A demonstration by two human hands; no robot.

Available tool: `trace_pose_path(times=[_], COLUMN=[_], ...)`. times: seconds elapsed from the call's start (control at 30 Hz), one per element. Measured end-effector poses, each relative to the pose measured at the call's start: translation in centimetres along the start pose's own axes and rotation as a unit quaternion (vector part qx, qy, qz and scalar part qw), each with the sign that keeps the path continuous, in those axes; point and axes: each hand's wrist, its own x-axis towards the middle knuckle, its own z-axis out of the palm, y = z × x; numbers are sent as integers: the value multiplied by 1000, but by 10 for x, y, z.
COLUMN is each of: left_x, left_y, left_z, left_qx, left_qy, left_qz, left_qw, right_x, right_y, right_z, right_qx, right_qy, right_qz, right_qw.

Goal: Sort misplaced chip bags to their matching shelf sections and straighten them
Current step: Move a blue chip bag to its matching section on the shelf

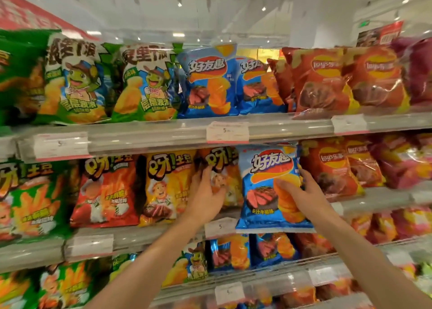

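My right hand (304,189) grips a blue chip bag (268,187) by its right edge, thumb on the front. The bag is upright in front of the middle shelf, between the orange-yellow bags and the red bags (332,168). My left hand (207,191) rests with spread fingers on an orange-yellow chip bag (224,168) on the middle shelf, just left of the blue bag. Two matching blue bags (208,82) stand on the top shelf, and more blue bags (233,252) sit on the shelf below.
Green bags (77,79) fill the top shelf's left side and red bags (322,82) its right. The middle shelf holds a green bag (30,198), a red bag (107,191) and a yellow bag (166,187). Shelf rails carry price tags (228,132).
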Motion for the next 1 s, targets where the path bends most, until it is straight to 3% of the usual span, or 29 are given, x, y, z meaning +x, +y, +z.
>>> trace_pose_path(times=[0.23,0.63,1.0], left_x=[31,32,-24], left_y=[-3,13,16], left_z=[29,46,-41], left_qx=[-12,-43,-15], left_qy=[-21,41,68], left_qz=[-80,10,32], left_qw=[996,998,997], right_x=[22,34,44], right_y=[8,21,14], right_z=[-36,-57,-31], right_qx=[8,-3,-5], right_qy=[19,19,-15], right_qz=[-23,-54,-68], right_qw=[1000,998,998])
